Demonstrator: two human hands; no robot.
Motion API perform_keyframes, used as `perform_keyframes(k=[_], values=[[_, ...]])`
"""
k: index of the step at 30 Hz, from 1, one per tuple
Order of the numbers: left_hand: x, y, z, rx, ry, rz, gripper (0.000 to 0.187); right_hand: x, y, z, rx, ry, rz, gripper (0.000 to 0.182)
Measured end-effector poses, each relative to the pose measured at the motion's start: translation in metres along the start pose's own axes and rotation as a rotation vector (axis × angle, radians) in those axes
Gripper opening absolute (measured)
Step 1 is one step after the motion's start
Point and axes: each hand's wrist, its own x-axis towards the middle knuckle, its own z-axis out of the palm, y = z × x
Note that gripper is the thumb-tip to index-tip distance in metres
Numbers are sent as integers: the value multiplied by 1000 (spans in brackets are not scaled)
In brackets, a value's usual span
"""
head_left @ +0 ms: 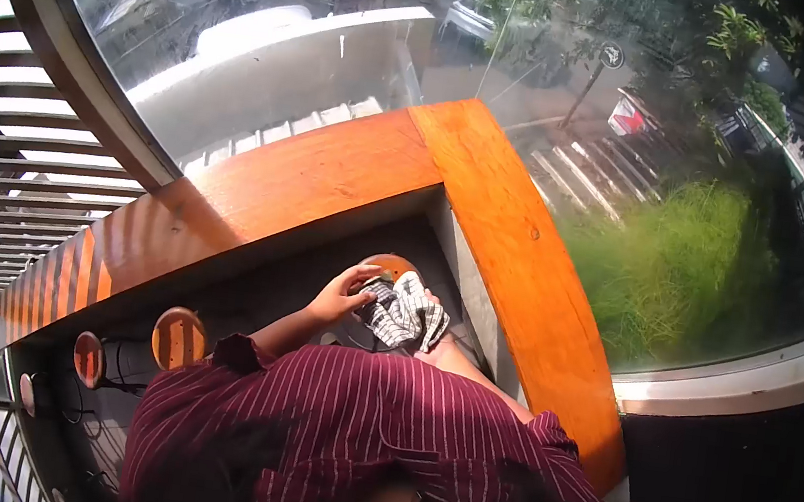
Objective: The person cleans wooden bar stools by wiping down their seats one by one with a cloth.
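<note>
A black-and-white checked cloth [404,314] lies bunched over a round wooden stool seat [394,264] in front of me. My right hand [433,340] is closed on the cloth's right side, with most of its fingers hidden under the folds. At the seat's left edge, my left hand [341,294] has its fingers and thumb curved around the rim, close beside the cloth. The orange-brown top of the seat shows past the cloth's far edge.
More round stools, including a wooden one [178,339] and a reddish one [89,360], stand to the left. An orange wooden counter [532,257] bends around in front and to the right. Beyond it are large window panes [660,112]; slatted blinds [22,154] are at left.
</note>
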Motion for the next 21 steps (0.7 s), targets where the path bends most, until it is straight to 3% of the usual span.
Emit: perform_keyframes(k=[5, 9, 11, 13, 15, 16, 17, 19, 21], values=[[68, -26, -17, 118, -86, 14, 34, 21, -26, 23, 0, -6, 7, 48], [115, -65, -47, -219, 27, -44, 21, 79, -39, 12, 77, 42, -28, 34], [123, -99, -78, -156, 134, -425, 25, 99, -42, 9, 143, 67, -161, 33], [131, -139, -94, -95, 231, -443, 28, 112, -44, -10, 164, 136, -257, 31], [131, -208, -113, -48, 389, -624, 29, 109, -46, -16, 201, 179, -255, 32], [128, -254, -137, -52, 268, -739, 31, 108, -45, -22, 203, 198, -274, 32], [123, -301, -152, -42, 301, -839, 38, 106, -44, -26, 203, 220, -291, 33], [115, -304, -140, 425, 526, -871, 47, 104, -44, -32, 247, 258, -294, 32], [111, -328, -142, 630, 488, -845, 58, 104, -38, -67, 263, 140, -298, 35]])
